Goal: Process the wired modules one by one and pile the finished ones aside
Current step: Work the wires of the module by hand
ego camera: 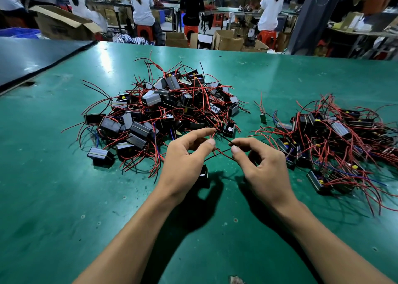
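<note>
Head view: left hand (185,156) pinches red lead (213,135), right hand (260,165) pinches black lead (224,139). 1 module (203,172) sits half hidden under the left palm, near the main heap (163,109). Judgement: keep the leads taut, apart and clear of heap strands before moving it to the right pile (336,137).

**Legible markings.** None can be read. Dark print on the side of the open cardboard box (64,28), far beyond and to the left of the grip on the wires (223,137), is too blurred. The casings of the modules (137,129) show no readable label.
</note>
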Demonstrator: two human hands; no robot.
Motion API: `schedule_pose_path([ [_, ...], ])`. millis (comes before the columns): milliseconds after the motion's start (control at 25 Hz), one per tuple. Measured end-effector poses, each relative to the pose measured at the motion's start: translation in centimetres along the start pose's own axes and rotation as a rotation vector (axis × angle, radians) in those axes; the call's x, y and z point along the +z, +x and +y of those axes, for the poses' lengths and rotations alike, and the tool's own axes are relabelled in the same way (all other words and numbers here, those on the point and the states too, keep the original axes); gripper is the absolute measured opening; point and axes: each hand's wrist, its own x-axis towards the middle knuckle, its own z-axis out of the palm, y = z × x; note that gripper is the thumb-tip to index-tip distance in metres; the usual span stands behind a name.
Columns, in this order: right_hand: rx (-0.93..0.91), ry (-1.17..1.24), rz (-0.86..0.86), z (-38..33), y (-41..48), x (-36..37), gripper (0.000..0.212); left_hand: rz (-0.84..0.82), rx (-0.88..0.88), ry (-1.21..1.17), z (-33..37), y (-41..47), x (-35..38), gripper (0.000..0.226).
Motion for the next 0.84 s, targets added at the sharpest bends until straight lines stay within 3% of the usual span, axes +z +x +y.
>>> schedule_pose_path([
  [160,-0.075,-0.034,-0.023,-0.4,-0.2,0.1,0.011,0.018,-0.043,-0.093,0.2,0.0,0.1,0.008],
  [400,-0.192,-0.1,-0.021,-0.1,0.2,-0.4,0.012,-0.032,-0.174,-0.151,0.6,0.2,-0.5,0.012],
  [840,-0.3,-0.23,-0.022,0.3,0.9,-1.4,0.008,-0.061,-0.187,-0.129,0.9,0.3,-0.8,0.018],
])
